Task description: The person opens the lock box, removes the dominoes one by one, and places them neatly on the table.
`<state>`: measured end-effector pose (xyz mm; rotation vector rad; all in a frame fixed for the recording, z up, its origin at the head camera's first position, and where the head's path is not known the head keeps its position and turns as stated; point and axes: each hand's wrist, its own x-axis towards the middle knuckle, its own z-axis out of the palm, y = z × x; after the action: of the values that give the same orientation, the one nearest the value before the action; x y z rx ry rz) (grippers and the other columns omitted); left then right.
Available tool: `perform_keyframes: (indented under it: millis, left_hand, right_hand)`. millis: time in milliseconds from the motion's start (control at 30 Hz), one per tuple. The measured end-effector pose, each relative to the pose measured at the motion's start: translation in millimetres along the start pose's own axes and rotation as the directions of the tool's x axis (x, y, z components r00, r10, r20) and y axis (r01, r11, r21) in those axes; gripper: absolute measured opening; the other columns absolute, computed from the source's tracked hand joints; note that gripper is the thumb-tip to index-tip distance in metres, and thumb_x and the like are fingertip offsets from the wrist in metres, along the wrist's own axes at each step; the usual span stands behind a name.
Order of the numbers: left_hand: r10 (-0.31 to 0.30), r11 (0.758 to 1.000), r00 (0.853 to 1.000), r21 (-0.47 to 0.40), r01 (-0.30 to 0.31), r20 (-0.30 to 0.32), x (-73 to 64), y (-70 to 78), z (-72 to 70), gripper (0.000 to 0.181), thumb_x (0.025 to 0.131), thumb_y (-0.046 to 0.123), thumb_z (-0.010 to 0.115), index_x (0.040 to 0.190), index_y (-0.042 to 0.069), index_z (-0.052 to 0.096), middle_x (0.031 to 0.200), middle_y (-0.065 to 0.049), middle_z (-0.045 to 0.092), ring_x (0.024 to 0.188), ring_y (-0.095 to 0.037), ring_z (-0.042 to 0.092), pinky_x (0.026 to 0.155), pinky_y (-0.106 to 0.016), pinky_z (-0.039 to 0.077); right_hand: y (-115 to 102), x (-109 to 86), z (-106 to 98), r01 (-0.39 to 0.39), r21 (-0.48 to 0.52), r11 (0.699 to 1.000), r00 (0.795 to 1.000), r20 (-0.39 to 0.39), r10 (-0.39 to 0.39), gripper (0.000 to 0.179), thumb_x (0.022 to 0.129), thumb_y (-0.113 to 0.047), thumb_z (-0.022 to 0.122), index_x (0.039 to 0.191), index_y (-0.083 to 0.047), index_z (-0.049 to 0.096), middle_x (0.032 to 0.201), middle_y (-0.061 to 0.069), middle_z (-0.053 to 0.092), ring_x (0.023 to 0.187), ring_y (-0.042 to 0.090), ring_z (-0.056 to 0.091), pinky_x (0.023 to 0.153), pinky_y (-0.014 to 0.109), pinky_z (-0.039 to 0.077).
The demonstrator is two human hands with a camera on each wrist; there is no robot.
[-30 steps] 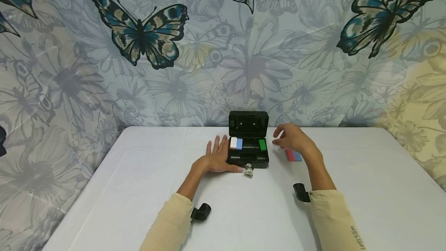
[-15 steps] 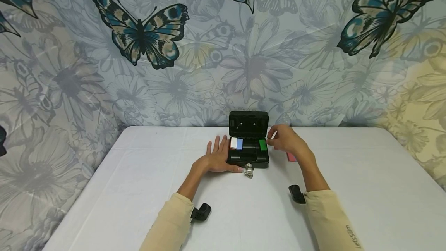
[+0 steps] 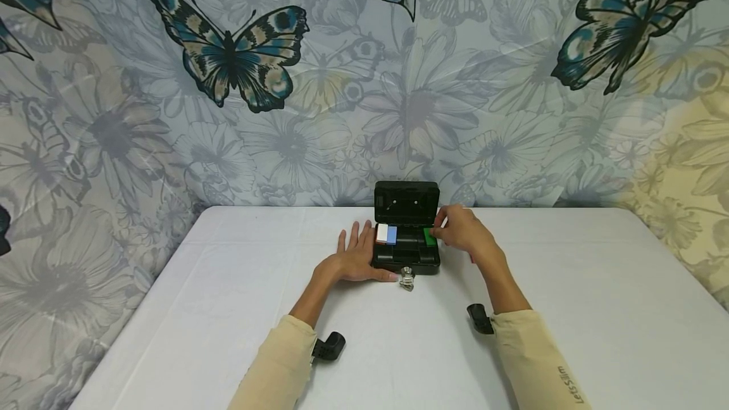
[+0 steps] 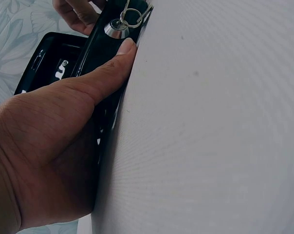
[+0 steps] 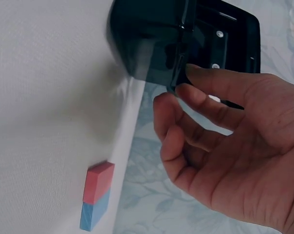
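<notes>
A small black metal box [image 3: 407, 257] stands with its lid [image 3: 407, 202] raised. My left hand [image 3: 355, 263] rests against the box's left side, fingers straight, its thumb along the front near the lock [image 4: 117, 29]. My right hand [image 3: 462, 231] is at the right wall, thumb and forefinger at the rim by a green block [image 3: 429, 240] inside. The box wall partly hides those fingertips, and I cannot tell whether they pinch the block. The other right fingers curl loosely. At the box's left end lie a white block [image 3: 382, 233] and a light blue block [image 3: 391, 235].
Keys on a ring [image 3: 407, 282] hang from the front lock. Right of the box, a red block [image 5: 98, 183] and a blue block [image 5: 95, 210] lie end to end on the white-covered table [image 3: 199, 309]. Behind the table rises a butterfly-print backdrop [image 3: 342, 144].
My right hand has moved left from beside the box to its right rim, its fingertips now at the green block. My left hand has stayed in place.
</notes>
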<state>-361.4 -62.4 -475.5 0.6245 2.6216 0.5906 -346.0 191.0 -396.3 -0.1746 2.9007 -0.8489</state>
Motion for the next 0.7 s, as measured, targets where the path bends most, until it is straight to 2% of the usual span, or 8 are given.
perform_keyframes:
  millis: [100,233,433,700]
  left_hand:
    - [0.0,1.0,1.0,0.0,0.0,-0.002,0.9,-1.0,0.4,0.132,0.085,0.069,0.071,0.167,0.01,-0.013,0.177,-0.007,-0.018,0.163,-0.03,-0.025,0.13,-0.056,-0.016]
    - [-0.001,1.0,1.0,0.006,0.001,-0.005,2.8,-2.6,1.5,0.132,0.086,0.068,0.072,0.167,0.009,-0.013,0.177,-0.008,-0.017,0.163,-0.03,-0.025,0.131,-0.056,-0.016]
    - [-0.008,1.0,1.0,0.007,0.008,0.001,3.1,-2.0,1.5,0.131,0.086,0.068,0.071,0.167,0.008,-0.013,0.177,-0.008,-0.018,0.163,-0.03,-0.025,0.13,-0.056,-0.016]
    - [-0.012,1.0,1.0,0.005,0.012,0.018,0.6,0.5,-0.4,0.13,0.087,0.067,0.07,0.167,0.008,-0.015,0.176,-0.008,-0.02,0.162,-0.03,-0.028,0.13,-0.056,-0.019]
  right_hand:
    - [-3.4,-1.4,1.0,-0.034,-0.004,0.999,0.999,0.008,0.034,0.015,0.098,-0.015,0.07,0.098,-0.001,0.065,0.079,0.011,0.062,0.072,0.024,0.058,0.05,0.032,0.047]
    - [-5.2,-1.2,2.3,-0.052,-0.032,0.998,0.999,0.002,0.053,0.017,0.095,-0.016,0.073,0.097,-0.002,0.063,0.081,0.011,0.061,0.073,0.025,0.057,0.055,0.032,0.045]
    - [-1.9,0.2,3.0,-0.044,-0.051,0.998,0.999,0.003,0.044,0.019,0.093,-0.018,0.075,0.092,-0.003,0.062,0.079,0.01,0.062,0.07,0.024,0.056,0.059,0.033,0.043]
    - [-5.7,-1.5,3.7,-0.053,-0.056,0.997,0.998,0.021,0.054,0.02,0.096,-0.018,0.073,0.095,-0.002,0.061,0.077,0.009,0.061,0.069,0.022,0.055,0.058,0.032,0.042]
